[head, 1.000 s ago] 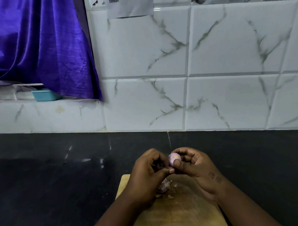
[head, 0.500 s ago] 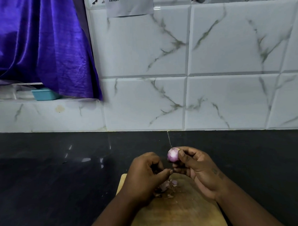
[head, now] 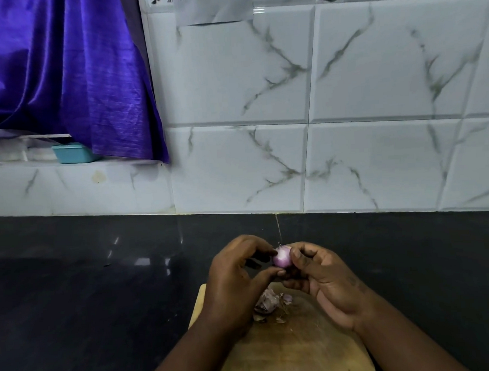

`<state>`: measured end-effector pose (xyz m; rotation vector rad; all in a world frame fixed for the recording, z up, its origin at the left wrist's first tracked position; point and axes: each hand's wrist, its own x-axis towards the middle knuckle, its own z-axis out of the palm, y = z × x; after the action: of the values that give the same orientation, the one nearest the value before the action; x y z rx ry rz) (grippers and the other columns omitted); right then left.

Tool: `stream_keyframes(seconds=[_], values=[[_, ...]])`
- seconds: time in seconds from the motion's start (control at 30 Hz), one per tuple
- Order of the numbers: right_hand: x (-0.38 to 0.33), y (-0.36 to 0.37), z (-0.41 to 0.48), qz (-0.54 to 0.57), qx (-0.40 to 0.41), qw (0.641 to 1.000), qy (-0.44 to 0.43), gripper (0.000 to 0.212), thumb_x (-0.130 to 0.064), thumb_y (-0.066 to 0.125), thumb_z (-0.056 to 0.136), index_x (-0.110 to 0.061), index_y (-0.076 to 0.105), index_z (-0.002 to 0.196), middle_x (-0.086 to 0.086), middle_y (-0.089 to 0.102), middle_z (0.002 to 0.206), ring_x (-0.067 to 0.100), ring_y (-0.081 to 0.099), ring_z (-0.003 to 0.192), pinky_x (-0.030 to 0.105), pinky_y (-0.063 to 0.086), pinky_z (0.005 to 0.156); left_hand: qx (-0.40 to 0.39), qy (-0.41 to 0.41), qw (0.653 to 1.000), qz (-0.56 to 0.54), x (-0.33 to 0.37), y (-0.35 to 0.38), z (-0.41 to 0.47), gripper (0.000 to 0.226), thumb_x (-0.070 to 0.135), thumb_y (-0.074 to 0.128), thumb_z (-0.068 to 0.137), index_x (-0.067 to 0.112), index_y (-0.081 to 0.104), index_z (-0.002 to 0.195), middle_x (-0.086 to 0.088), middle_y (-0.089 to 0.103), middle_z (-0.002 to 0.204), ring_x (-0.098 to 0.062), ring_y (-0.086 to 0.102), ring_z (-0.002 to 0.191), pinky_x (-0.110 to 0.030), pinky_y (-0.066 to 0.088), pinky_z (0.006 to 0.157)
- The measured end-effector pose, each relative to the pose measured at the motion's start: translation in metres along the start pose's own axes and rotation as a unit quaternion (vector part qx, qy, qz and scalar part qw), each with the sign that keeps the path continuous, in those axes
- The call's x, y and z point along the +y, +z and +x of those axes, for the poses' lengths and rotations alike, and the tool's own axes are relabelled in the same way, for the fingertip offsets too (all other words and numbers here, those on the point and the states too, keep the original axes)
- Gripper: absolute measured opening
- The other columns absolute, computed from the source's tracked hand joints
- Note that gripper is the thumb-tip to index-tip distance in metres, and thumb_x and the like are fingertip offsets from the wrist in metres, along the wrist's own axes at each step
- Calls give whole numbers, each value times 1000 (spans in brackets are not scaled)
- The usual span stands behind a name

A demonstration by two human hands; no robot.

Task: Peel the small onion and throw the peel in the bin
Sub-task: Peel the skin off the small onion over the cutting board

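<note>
1. Peeling is the step in hand: the small onion (head: 282, 260) sits in the air at lower centre of the frame, between both hands and above the far edge of the wooden board (head: 301, 348).
2. The right hand (head: 325, 277) grasps the onion, thumb pressed on its right face and the other fingers curled under and behind it.
3. The left hand (head: 236, 278) has curled fingers. Its forefinger tip is at the onion's upper left and its thumb tip near the lower left, pinching at the surface. Whether a shred of skin is between them is too small to tell.
4. The onion looks pink-white and glossy, with a thin dry wisp at the top. Judged nearly bare, with the last bits coming off.
5. The peel (head: 268, 302) lies as a loose pile plus a few flakes on the board, just below the hands and beside the left wrist.
6. The next move likely calls for stripping the top wisp while the right hand keeps a steady hold and turns the onion to check for leftover skin.
7. After that, every scrap has to be gathered off the board. The flakes are thin and scattered, so some are easy to miss.
8. No bin is in view, so the throw-away step is not yet started.
9. Rest: dark counter (head: 89, 304), marbled tile wall (head: 233, 73), purple cloth (head: 65, 75) at upper left, teal tub (head: 71, 153) under it.
</note>
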<state>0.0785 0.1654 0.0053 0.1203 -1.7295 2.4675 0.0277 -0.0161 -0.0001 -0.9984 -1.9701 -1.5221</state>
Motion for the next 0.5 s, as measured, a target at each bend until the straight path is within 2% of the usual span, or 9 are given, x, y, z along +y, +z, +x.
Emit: stream_keyframes(seconds=[0.2,0.37,0.5], values=[[-1,0,-1,0,-9,1000,-6,29,-19,68,86,-1,75,107,17,77,101,23,74,85,30,63,71,-18,16,1000,17,-1,0,-1,26,10,93,77,20,74,91,11,69,93,-16,70,88,-28,62,71],[-1,1,0,5,-3,1000,-12,28,-16,67,88,1,74,109,17,77,100,23,74,84,28,62,68,-28,-13,999,14,-1,2,0,23,8,90,80,20,72,86,9,67,88,-17,67,84,-27,59,68],[1,1,1,31,15,999,-5,33,-18,69,86,2,73,112,22,76,105,27,74,86,32,65,72,-25,-59,998,3,-5,2,-1,28,6,91,78,24,70,78,6,69,80,-15,67,76,-27,56,63]])
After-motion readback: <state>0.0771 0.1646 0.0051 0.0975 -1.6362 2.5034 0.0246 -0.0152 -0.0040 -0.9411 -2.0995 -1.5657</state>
